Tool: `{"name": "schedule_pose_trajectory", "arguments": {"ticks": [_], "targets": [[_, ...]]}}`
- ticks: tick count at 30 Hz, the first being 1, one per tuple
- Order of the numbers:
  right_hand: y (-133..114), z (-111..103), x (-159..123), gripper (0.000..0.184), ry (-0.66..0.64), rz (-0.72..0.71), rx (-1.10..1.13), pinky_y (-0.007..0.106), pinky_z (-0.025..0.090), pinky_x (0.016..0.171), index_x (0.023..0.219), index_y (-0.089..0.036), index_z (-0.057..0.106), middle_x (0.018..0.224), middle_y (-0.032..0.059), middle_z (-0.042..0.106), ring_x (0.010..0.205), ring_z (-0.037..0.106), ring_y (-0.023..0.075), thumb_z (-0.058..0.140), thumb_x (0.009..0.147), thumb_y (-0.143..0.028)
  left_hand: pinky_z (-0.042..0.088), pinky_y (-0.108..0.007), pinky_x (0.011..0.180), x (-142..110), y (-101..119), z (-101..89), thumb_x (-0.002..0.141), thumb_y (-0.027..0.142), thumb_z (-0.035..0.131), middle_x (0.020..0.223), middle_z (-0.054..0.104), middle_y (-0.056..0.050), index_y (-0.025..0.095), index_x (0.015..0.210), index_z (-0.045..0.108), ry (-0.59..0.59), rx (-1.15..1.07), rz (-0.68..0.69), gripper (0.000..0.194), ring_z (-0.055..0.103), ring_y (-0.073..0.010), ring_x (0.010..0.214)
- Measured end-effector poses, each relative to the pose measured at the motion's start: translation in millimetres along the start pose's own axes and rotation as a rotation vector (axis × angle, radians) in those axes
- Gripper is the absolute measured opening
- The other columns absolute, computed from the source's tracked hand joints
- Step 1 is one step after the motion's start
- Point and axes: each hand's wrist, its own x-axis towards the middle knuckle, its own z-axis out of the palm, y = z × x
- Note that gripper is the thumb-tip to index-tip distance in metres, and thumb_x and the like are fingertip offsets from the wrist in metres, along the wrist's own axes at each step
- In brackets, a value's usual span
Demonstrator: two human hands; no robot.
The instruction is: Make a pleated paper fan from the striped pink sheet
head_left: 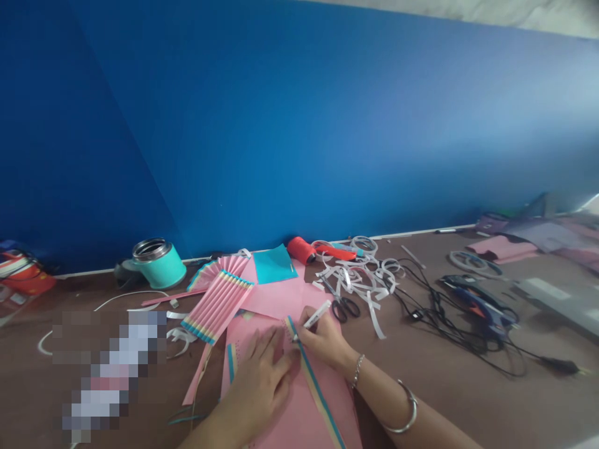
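My left hand (260, 377) lies flat on a pink paper sheet (294, 418), its fingers stretched out. In my right hand (325, 340) is a white pen (318, 313), slanted with its lower end close to the paper. Beside that end, a blue-and-yellow strip (318, 393) runs diagonally along the pink sheet. Rows of small dark marks show near the sheet's left and upper parts. Pleated pink paper (218, 305) with blue and yellow edges rests to the left, above my left hand. Scissors (345, 309) with dark handles lie just beyond my right hand.
A teal mug (160, 263) stands near the blue wall. Red thread spool (302, 250), blue paper (274, 264) and tangled white ribbon scraps (358, 277) lie at the back. On the right are a glue gun (484, 312) and black cables (444, 330). The far left includes a blurred-out patch.
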Motion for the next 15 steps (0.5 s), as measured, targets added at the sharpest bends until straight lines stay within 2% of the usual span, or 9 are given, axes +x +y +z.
{"name": "schedule_pose_trajectory", "arguments": {"ticks": [6,12,15], "targets": [[-2.0,0.9,0.2,0.016,0.025,-0.014,-0.086,0.019,0.030,0.045,0.059,-0.020,0.044,0.053,-0.0047,0.045,0.050,0.042,0.0091,0.055,0.070,-0.019,0.037,-0.060,0.101,-0.7,-0.7,2.1,0.085,0.016,0.051,0.142,0.044,-0.014,0.028,0.127,0.055,0.022,-0.003,0.004,0.043,0.041,-0.0347,0.130],[0.9,-1.4,-0.6,0.007,0.025,-0.002,0.084,0.020,0.033,0.046,0.063,-0.020,0.047,0.054,-0.0047,0.047,0.049,0.044,0.0098,0.051,0.068,-0.017,0.037,-0.059,0.101,-2.1,-4.2,6.3,0.086,0.018,0.051,0.143,0.044,-0.013,0.028,0.127,0.054,0.059,0.008,0.026,0.042,0.041,-0.0341,0.129],[0.7,-0.9,-1.4,0.007,0.015,-0.005,0.065,0.021,0.033,0.046,0.063,-0.019,0.047,0.054,-0.0043,0.048,0.050,0.046,0.0103,0.051,0.068,-0.017,0.037,-0.058,0.101,-2.3,-7.0,10.0,0.085,0.018,0.052,0.142,0.045,-0.012,0.028,0.130,0.052,0.084,0.006,0.029,0.046,0.042,-0.0335,0.129]]}}
